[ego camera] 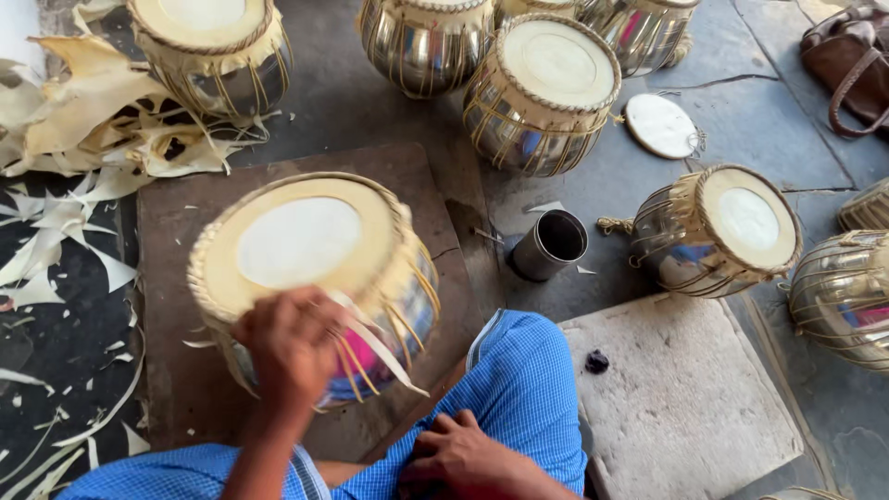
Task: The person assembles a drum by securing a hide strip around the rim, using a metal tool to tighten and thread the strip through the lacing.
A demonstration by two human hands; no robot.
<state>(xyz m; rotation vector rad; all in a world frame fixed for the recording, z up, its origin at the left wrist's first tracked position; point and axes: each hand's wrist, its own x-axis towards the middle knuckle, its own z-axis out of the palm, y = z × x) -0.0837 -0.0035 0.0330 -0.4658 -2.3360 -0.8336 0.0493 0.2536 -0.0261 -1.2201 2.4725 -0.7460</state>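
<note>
A metal-bodied drum (296,243) with a pale skin head lies tilted on a brown wooden board (176,222) in front of me. My left hand (287,347) is at the drum's near rim, closed on a pale leather strap (384,352) that runs down the shiny side among other lacing. My right hand (463,454) rests on my thigh over blue checked cloth (523,389), fingers curled, with nothing visible in it.
Several similar laced metal drums stand around: at the back (556,88), the back left (218,46) and the right (718,231). There is also a metal cup (551,243), a round skin disc (659,125), leather scraps (83,111), a stone slab (681,398) and a brown bag (847,65).
</note>
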